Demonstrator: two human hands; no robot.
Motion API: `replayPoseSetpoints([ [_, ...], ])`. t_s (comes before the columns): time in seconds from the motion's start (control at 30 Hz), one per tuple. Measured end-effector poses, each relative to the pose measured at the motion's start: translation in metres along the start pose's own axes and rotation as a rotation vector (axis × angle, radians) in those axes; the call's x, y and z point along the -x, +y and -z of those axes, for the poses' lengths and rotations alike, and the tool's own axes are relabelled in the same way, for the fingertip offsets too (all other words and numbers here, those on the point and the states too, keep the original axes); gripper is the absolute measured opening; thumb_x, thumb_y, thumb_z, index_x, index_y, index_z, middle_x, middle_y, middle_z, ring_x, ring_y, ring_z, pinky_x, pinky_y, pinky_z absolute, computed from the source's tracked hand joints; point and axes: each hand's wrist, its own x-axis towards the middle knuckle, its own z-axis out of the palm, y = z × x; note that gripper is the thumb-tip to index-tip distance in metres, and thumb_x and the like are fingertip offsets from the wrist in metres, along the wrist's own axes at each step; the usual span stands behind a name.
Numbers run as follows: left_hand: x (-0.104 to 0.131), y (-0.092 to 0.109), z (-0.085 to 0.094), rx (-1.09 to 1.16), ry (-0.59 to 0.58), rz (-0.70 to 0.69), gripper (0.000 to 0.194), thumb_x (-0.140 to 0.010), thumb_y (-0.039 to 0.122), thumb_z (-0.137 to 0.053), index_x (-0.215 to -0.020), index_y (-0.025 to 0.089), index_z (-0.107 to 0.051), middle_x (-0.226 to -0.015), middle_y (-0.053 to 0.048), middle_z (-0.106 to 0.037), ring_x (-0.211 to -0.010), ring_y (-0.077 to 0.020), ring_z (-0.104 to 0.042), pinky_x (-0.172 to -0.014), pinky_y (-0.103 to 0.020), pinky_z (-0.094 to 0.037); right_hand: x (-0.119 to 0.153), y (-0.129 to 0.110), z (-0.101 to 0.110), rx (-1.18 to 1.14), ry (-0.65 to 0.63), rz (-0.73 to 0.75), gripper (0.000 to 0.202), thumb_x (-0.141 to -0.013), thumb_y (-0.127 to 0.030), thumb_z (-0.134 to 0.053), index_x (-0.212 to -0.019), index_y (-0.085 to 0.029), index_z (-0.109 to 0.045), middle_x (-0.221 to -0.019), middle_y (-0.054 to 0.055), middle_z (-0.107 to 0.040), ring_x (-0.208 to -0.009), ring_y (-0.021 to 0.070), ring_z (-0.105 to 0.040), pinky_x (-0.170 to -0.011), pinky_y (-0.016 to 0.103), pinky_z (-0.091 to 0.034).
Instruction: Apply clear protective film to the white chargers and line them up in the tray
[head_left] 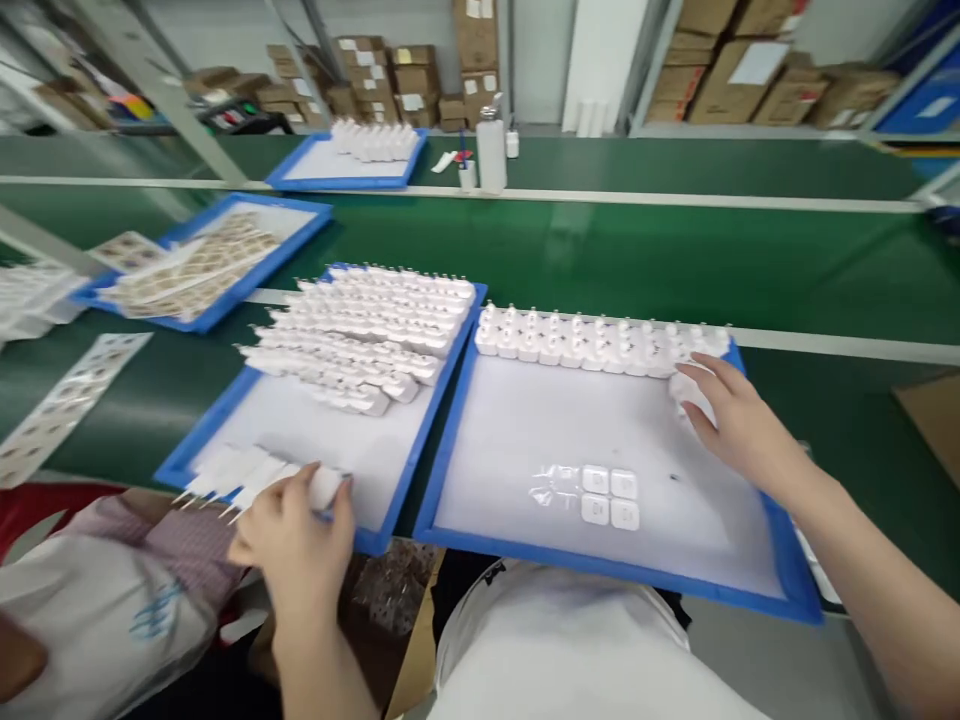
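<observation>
My left hand [300, 530] is closed on a white piece [325, 487] at the front of the left blue-rimmed tray [406, 462]; more white pieces with thin pins lie beside it. On that tray's far part stand rows of white pieces [390, 320]. My right hand [731, 420] grips another white piece [690, 390] at the right end of a double row of white parts [600, 345] along the back of the right tray [600, 567]. Four small white squares [610, 497] lie near that tray's front, with clear plastic pieces to their left.
A tray of beige strips [202, 262] and a patterned strip [71, 405] lie at left. Farther back are another tray [337, 183] and a white bottle [492, 152]. A person in white [112, 610] sits at lower left. Cardboard [930, 420] is at right.
</observation>
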Motion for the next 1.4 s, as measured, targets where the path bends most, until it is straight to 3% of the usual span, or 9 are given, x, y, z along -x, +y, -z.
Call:
replayPoseSetpoints([
  [0.17, 0.008, 0.018, 0.003, 0.446, 0.106, 0.003, 0.048, -0.084, 0.048, -0.069, -0.123, 0.021, -0.065, -0.115, -0.014, -0.063, -0.12, -0.0418, -0.057, -0.103, -0.063, -0.044, -0.016, 0.028, -0.002, 0.035, 0.0, -0.113, 0.04, -0.095, -0.017, -0.043, -0.132, -0.019, -0.055, -0.139, 0.018, -0.052, -0.131, 0.0328, -0.057, -0.108, 0.054, -0.05],
  [0.3, 0.023, 0.044, 0.007, 0.963, -0.032, 0.019, 0.05, -0.082, 0.05, -0.074, -0.121, 0.021, -0.062, -0.107, -0.008, -0.066, -0.099, -0.0301, -0.066, -0.09, -0.047, -0.055, -0.015, 0.026, 0.003, 0.059, -0.032, -0.132, 0.032, -0.095, -0.027, -0.049, -0.123, -0.019, -0.062, -0.127, 0.017, -0.06, -0.123, 0.0352, -0.06, -0.101, 0.053, -0.054],
  [0.43, 0.036, 0.075, 0.004, 1.201, -0.26, -0.043, 0.044, -0.086, 0.049, -0.073, -0.118, 0.02, -0.061, -0.108, -0.01, -0.071, -0.099, -0.0253, -0.07, -0.084, -0.035, -0.057, -0.007, 0.018, 0.006, 0.037, -0.099, -0.168, 0.039, -0.086, -0.036, -0.066, -0.119, -0.018, -0.064, -0.124, 0.017, -0.063, -0.082, 0.029, -0.071, -0.072, 0.045, -0.062],
  [0.5, 0.043, 0.091, -0.001, 1.257, -0.416, -0.055, 0.043, -0.089, 0.046, -0.071, -0.121, 0.02, -0.06, -0.109, -0.01, -0.072, -0.101, -0.0255, -0.072, -0.086, -0.036, -0.058, -0.008, 0.019, 0.005, 0.009, -0.093, -0.196, 0.036, -0.084, -0.028, -0.064, -0.118, -0.016, -0.064, -0.125, 0.017, -0.063, -0.066, 0.0208, -0.068, -0.066, 0.04, -0.061],
  [0.63, 0.054, 0.115, -0.011, 1.298, -0.666, -0.046, 0.046, -0.086, 0.044, -0.074, -0.124, 0.021, -0.061, -0.113, -0.01, -0.071, -0.099, -0.0257, -0.074, -0.088, -0.038, -0.058, -0.022, 0.03, 0.002, -0.059, 0.001, -0.262, 0.028, -0.085, -0.019, -0.058, -0.112, -0.016, -0.065, -0.111, 0.012, -0.069, -0.064, 0.0168, -0.068, -0.073, 0.036, -0.061],
  [0.87, 0.062, 0.138, -0.007, 1.128, -0.884, -0.367, 0.024, -0.096, 0.037, -0.059, -0.112, 0.02, -0.064, -0.107, -0.009, -0.071, -0.099, -0.0246, -0.068, -0.087, -0.035, -0.055, -0.046, 0.043, -0.001, -0.115, 0.225, -0.379, 0.026, -0.092, -0.044, -0.059, -0.098, -0.019, -0.061, -0.104, 0.012, -0.07, -0.077, 0.0223, -0.071, -0.071, 0.037, -0.06],
  [1.07, 0.066, 0.142, -0.003, 0.966, -1.004, -0.54, 0.033, -0.1, 0.04, -0.048, -0.123, 0.019, -0.058, -0.117, -0.014, -0.071, -0.103, -0.0285, -0.069, -0.091, -0.044, -0.056, -0.069, 0.047, 0.002, -0.058, 0.304, -0.37, 0.021, -0.095, -0.04, -0.054, -0.091, -0.021, -0.059, -0.097, 0.011, -0.066, -0.081, 0.025, -0.066, -0.073, 0.04, -0.056],
  [1.23, 0.067, 0.134, -0.008, 0.899, -0.992, -0.75, 0.038, -0.098, 0.036, -0.053, -0.133, 0.02, -0.056, -0.135, -0.017, -0.065, -0.126, -0.033, -0.062, -0.107, -0.051, -0.052, -0.046, -0.001, 0.01, -0.062, 0.29, -0.182, 0.023, -0.102, -0.032, -0.044, -0.114, -0.018, -0.057, -0.116, 0.019, -0.06, -0.111, 0.0328, -0.06, -0.091, 0.049, -0.053],
  [1.4, 0.064, 0.132, -0.009, 0.826, -0.985, -0.84, 0.043, -0.098, 0.035, -0.054, -0.139, 0.02, -0.056, -0.14, -0.017, -0.065, -0.134, -0.0359, -0.059, -0.112, -0.057, -0.048, 0.022, -0.087, -0.015, -0.181, -0.081, 0.235, 0.012, -0.094, -0.024, -0.063, -0.106, -0.023, -0.062, -0.096, 0.005, -0.068, -0.089, 0.0212, -0.067, -0.079, 0.033, -0.06],
])
